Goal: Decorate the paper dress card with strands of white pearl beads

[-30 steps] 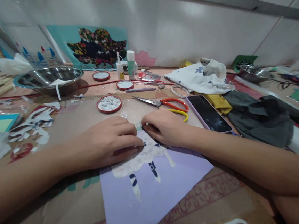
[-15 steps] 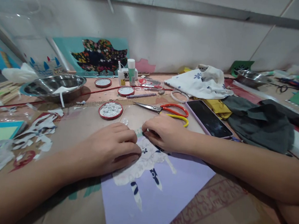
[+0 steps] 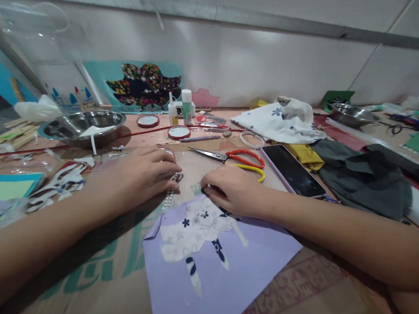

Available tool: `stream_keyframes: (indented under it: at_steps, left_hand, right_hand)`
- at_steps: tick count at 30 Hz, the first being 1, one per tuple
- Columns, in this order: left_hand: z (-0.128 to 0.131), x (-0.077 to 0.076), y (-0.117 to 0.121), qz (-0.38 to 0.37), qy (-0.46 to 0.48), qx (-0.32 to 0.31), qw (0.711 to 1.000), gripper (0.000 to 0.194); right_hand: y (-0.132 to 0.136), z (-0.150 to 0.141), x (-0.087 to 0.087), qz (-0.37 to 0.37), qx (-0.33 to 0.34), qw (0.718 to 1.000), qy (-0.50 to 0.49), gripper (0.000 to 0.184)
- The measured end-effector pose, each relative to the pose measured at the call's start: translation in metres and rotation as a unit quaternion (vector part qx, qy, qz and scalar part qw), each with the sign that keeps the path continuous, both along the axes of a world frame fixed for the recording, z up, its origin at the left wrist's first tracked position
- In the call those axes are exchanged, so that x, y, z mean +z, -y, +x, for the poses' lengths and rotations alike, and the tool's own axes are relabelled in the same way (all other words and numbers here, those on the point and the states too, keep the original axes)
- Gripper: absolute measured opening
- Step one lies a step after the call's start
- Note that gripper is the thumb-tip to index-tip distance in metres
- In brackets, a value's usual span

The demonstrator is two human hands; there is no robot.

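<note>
"One view, the head's: what did the left hand [image 3: 145, 171] hold?"

"I couldn't tell; its bent fingers were at the loose beads [image 3: 168, 200] beyond the purple sheet [image 3: 236, 271]."

"And the right hand [image 3: 231, 186]?"

"Curled at the sheet's top edge, its grip hidden from me."

"Where did the sheet lie?"

"On brown cardboard [image 3: 110, 290], left corner turned up. I feared that catching that corner could jolt the pearly beads [image 3: 201, 214] off the white cloth patch [image 3: 188, 236]."

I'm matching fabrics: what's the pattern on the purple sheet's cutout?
The head view shows the cutout is white with dark blue flowers.
</note>
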State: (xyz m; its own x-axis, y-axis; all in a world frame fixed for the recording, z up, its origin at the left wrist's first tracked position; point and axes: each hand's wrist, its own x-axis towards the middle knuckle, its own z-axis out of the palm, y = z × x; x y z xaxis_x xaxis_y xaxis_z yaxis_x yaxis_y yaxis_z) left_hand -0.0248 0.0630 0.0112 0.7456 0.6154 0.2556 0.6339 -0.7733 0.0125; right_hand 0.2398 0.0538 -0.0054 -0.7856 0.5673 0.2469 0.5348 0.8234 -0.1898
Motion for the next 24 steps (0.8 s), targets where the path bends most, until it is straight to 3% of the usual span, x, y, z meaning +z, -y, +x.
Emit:
stream_keyframes:
  at_steps: [9, 13, 16, 20, 24]
  left_hand:
    - [0.007, -0.003, 0.006, 0.061, -0.004, -0.01, 0.998, 0.03]
    - [0.005, -0.004, 0.005, 0.065, -0.007, -0.01, 0.998, 0.031]
    - [0.004, -0.007, 0.004, 0.072, -0.007, -0.018, 0.997, 0.03]
    - [0.003, -0.011, 0.0, 0.055, 0.026, -0.002, 0.998, 0.031]
    - [0.002, -0.011, -0.002, 0.031, 0.036, 0.011, 0.999, 0.035]
  right_hand:
    - [0.0, 0.002, -0.004, 0.025, 0.009, 0.999, -0.033, 0.015]
    - [0.005, 0.002, 0.002, 0.04, 0.089, 0.99, -0.099, 0.015]
    - [0.011, 0.0, 0.008, -0.008, 0.152, 0.986, -0.075, 0.017]
    - [0.014, -0.004, 0.012, -0.073, 0.151, 0.986, -0.004, 0.03]
    - [0.013, -0.005, 0.011, -0.085, 0.151, 0.985, 0.017, 0.037]
